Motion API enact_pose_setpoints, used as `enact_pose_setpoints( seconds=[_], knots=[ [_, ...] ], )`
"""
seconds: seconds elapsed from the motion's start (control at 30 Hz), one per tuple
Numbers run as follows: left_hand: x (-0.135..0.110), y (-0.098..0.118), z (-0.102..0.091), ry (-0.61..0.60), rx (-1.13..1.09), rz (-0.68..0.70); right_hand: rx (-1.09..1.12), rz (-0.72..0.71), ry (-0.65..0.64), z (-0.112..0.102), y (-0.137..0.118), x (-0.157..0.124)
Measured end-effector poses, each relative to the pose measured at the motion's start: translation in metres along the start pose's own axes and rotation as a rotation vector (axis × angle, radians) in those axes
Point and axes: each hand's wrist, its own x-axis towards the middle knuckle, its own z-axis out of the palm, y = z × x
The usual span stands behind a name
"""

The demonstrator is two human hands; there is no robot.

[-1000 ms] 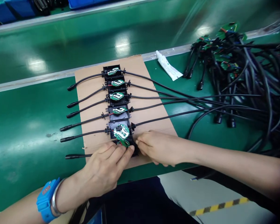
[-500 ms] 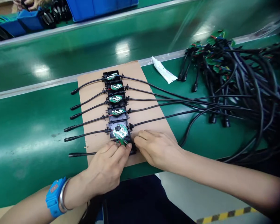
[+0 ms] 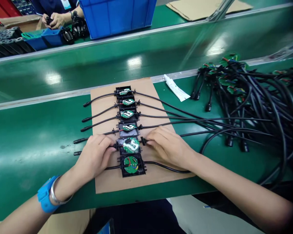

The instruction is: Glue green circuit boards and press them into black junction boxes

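Note:
A brown cardboard sheet [image 3: 136, 182] lies on the green bench with several black housings in a column, each holding a round green circuit board and black cables out both sides. My left hand [image 3: 95, 156] pinches the cable at the left side of the second-nearest housing [image 3: 130, 145]. On that housing's right side, my right hand [image 3: 168, 146] grips the cable by its strain relief. The nearest housing [image 3: 132, 165] lies free, its board seated inside. A blue wrist strap [image 3: 45, 198] is on my left wrist.
A heap of black cables with green boards [image 3: 249, 94] fills the right of the bench. A white tube [image 3: 177, 87] lies behind the cardboard. A green conveyor belt [image 3: 88, 71] runs beyond; across it a person's hands [image 3: 52, 19] work by a blue crate [image 3: 119, 14].
Both hands left the nearest housing, now lying flat with its board seated, and moved up to the cables of the second-nearest housing. The view tilted up, showing the crate and co-worker.

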Motion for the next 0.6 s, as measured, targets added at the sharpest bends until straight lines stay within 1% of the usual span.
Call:
enact_pose_setpoints(
  seconds=[0.03, 0.1, 0.17, 0.23, 0.33, 0.47, 0.53, 0.6],
  knots=[
    [0.000, 0.001, -0.002, 0.007, -0.024, -0.007, -0.019, -0.019, 0.023, -0.004, -0.003, -0.002],
    [-0.002, 0.006, -0.007, 0.021, -0.051, -0.027, -0.059, -0.036, 0.003, -0.015, -0.011, -0.005],
    [-0.003, 0.011, -0.010, 0.023, -0.038, -0.024, -0.077, -0.044, -0.081, -0.025, -0.020, -0.005],
    [-0.002, 0.013, -0.010, 0.016, -0.011, -0.020, -0.084, -0.055, -0.191, -0.030, -0.028, -0.002],
    [0.002, 0.013, -0.004, -0.010, 0.015, -0.026, -0.136, -0.056, -0.290, -0.028, -0.035, 0.004],
    [0.007, 0.011, 0.004, -0.032, 0.037, -0.028, -0.233, -0.047, -0.311, -0.019, -0.041, 0.011],
    [0.007, 0.011, 0.007, -0.064, 0.030, -0.040, -0.229, -0.045, -0.337, -0.018, -0.044, 0.015],
    [0.007, 0.009, 0.008, -0.089, 0.013, -0.060, -0.200, 0.000, -0.376, -0.018, -0.046, 0.020]
  ],
)
